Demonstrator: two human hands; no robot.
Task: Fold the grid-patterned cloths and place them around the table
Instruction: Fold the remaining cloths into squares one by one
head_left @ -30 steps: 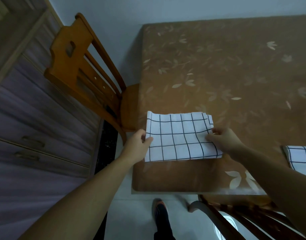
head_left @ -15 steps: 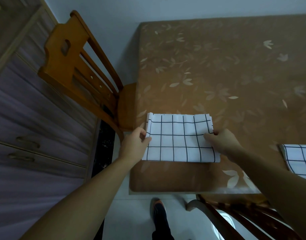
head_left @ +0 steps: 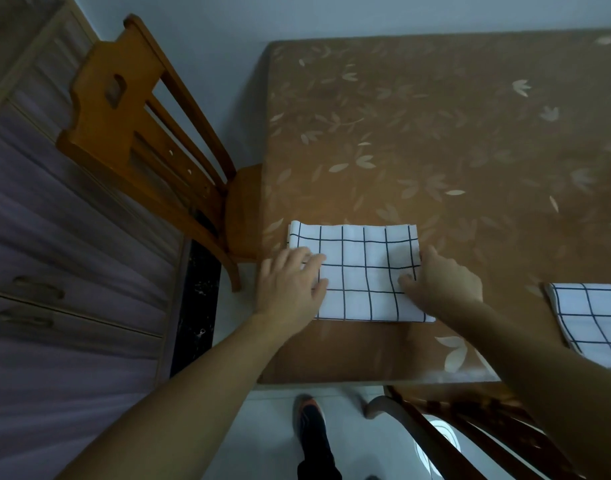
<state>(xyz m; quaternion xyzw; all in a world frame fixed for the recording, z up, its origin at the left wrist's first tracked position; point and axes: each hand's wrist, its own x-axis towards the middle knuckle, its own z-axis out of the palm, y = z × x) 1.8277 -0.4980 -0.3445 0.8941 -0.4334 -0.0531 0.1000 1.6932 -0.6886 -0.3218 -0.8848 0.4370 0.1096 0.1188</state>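
A folded grid cloth (head_left: 361,271) lies at lower centre on the table (head_left: 435,133); the left hand (head_left: 290,285) presses flat, the right hand (head_left: 442,282) fingers its edge. Lifting off carelessly could drag layers askew; a 2nd cloth (head_left: 591,317) waits lower right.

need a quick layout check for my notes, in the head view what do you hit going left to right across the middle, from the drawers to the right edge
Drawer cabinet → wooden chair → left hand → folded grid cloth under both hands → right hand → second grid cloth at the right edge, all cloths lying on the brown leaf-patterned table.
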